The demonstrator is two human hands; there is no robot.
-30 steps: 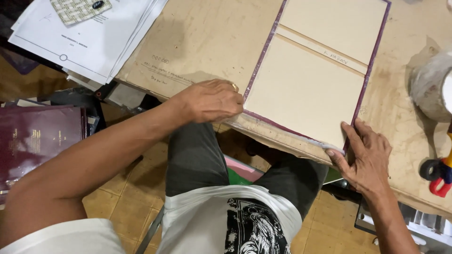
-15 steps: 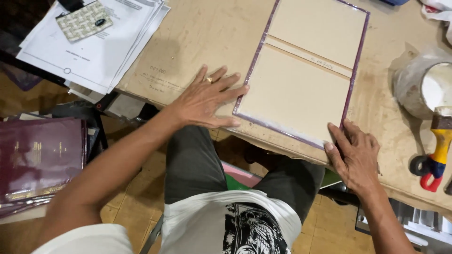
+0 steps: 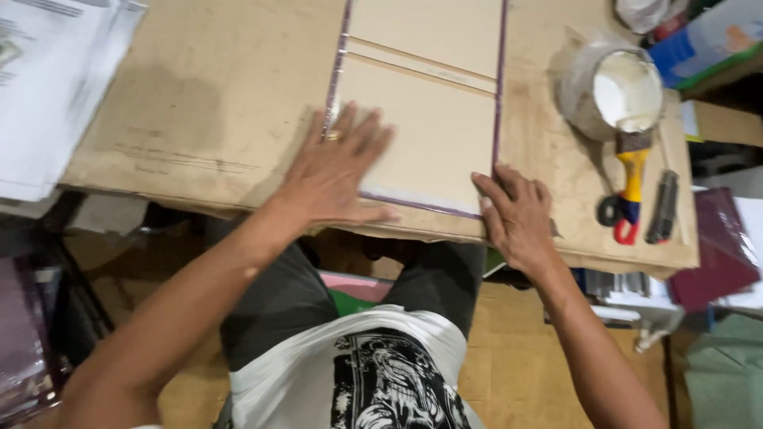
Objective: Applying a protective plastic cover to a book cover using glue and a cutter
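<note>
The left hand (image 3: 338,179) is lying flat, fingers spread, on the stiff beige board cover (image 3: 429,119). The right hand (image 3: 517,218) is pressing its purple-edged corner against the rough bench (image 3: 199,119), fingers open and gripping nothing

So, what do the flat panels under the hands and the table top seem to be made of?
The panels look like matte beige greyboard, with a thin purple covering showing along the edges. The table top looks like bare brown fibreboard or plywood, dull and stained; which one is unclear.
</note>
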